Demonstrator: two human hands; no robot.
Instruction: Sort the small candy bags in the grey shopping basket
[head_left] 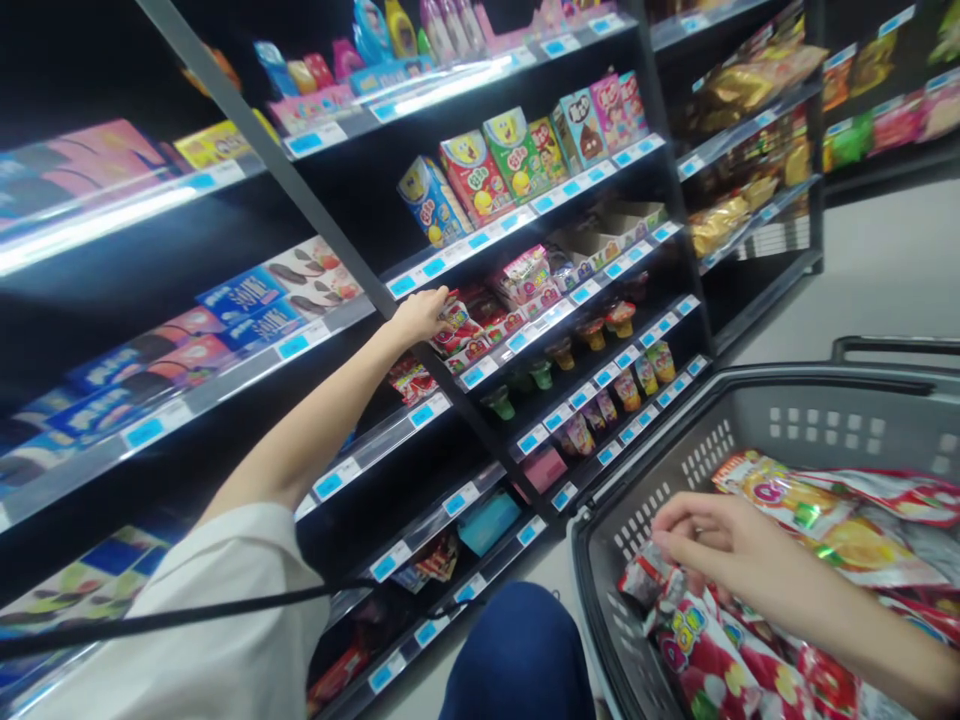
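My left hand (421, 316) reaches to a middle shelf, fingers closed at the edge of a red candy packet (457, 330) in a display box; its fingertips are partly hidden. Beside that packet stand pink-and-white candy packets (525, 275). My right hand (709, 535) is over the grey shopping basket (761, 385), its fingers curled and its thumb at the silvery top of a red candy packet (651, 578). More red packets (709, 650) lie below it in the basket. A yellow-and-white packet (787, 495) lies farther back there.
Cartoon snack boxes (476, 178) line the shelf above. Jelly cups (592, 333) and small pouches (628, 388) hang or stand lower down. Blue boxes (255, 305) fill the left bay. A dark upright post (480, 425) separates the bays. My knee (517, 655) is beside the basket.
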